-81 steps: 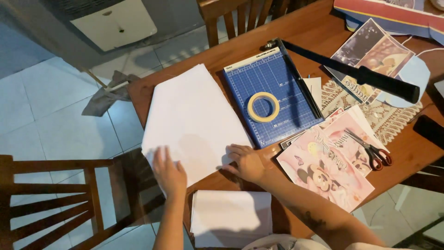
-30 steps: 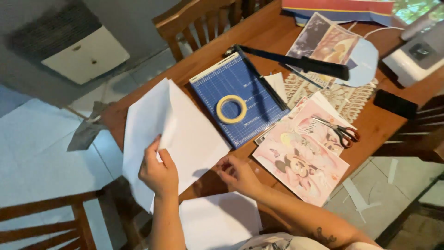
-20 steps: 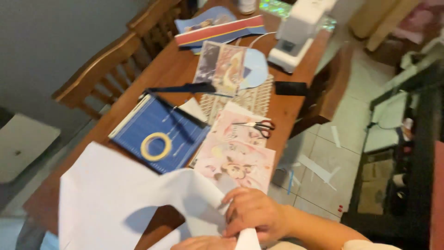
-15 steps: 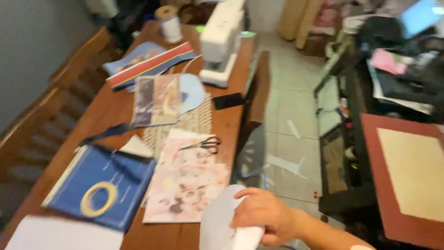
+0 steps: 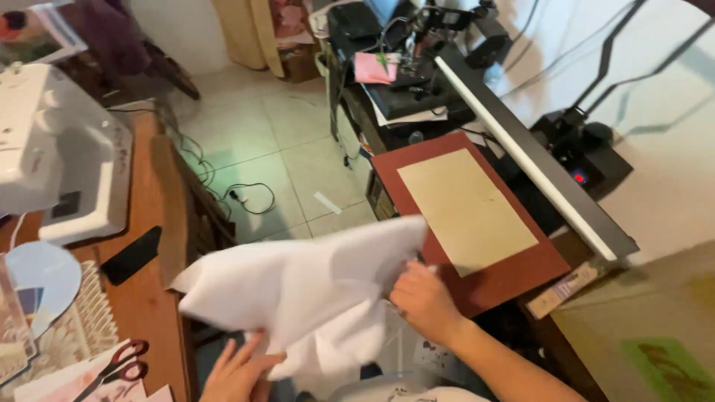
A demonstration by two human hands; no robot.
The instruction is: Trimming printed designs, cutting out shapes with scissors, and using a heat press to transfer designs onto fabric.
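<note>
Both hands [image 5: 424,301] grip white sheet [image 5: 305,286], prob. lying left-right.

Open passage: bare tiled floor [image 5: 275,156] at 12 o'clock, crossed by a loose cable [image 5: 249,195]. Obstacles: heat press [image 5: 477,216] at 2 o'clock, sewing machine [image 5: 59,149] on tabletop [image 5: 149,298] at 10 o'clock, scissors [image 5: 112,366] at 8.

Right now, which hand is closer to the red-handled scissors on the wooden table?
Left. The left hand sits at the bottom edge under the white fabric, a short way right of the red-handled scissors; the right hand grips the fabric farther right, by the heat press.
</note>
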